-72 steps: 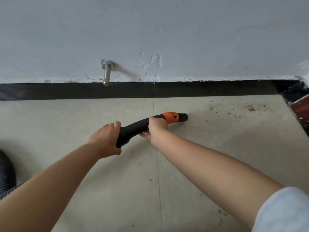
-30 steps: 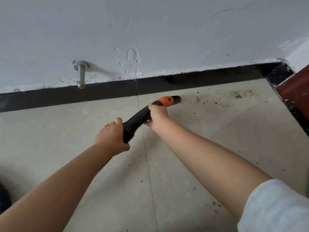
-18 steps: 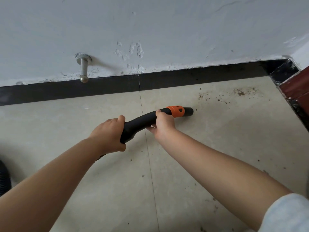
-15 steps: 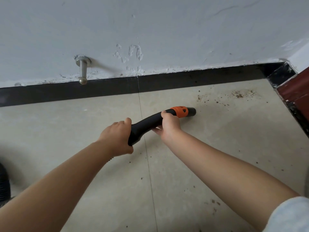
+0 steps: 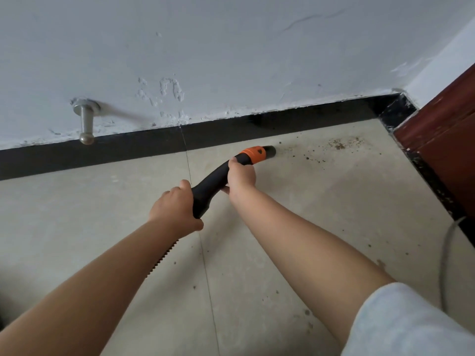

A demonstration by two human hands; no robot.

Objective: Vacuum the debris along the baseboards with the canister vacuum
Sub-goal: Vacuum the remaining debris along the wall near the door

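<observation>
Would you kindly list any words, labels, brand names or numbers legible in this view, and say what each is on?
None can be read.
Orange collar of the vacuum nozzle: a small dark mark, no legible text.
Wall: chipped paint patches only, not writing.

A matt black plastic vacuum nozzle (image 5: pixel 213 179) with a bright orange plastic collar (image 5: pixel 253 154) lies over smooth, pale floor tiles (image 5: pixel 77 214) with a dull sheen, speckled with gritty brown debris (image 5: pixel 341 144). The glossy black baseboard (image 5: pixel 128 150) meets a rough, chipped white plaster wall (image 5: pixel 231 47). A brushed metal door stop (image 5: pixel 86 123) juts from the wall; dark red, wood-like trim (image 5: pixel 447 140) stands at right. A soft pale cloth sleeve (image 5: pixel 411 322) fills the corner.
</observation>
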